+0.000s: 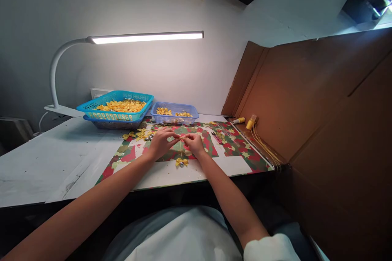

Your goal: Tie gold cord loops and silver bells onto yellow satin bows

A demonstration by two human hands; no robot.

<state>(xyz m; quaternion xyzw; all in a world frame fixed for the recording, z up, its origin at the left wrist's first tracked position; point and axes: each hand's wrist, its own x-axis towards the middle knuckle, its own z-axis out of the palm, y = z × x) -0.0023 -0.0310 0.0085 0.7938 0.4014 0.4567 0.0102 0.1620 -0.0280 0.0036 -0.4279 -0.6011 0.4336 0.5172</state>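
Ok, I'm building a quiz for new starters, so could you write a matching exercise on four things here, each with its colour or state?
1. Lamp
2. Right basket
3. Nearest bow
4. Cardboard

A. Brown, upright at the right
B. Yellow, with a silvery ball
C. Lit
D. Violet-blue

Pairs: 1-C, 2-D, 3-B, 4-A

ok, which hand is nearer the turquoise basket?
Left. The left hand is to the right of the turquoise basket and closer to the wearer; the right hand is farther right, past the left.
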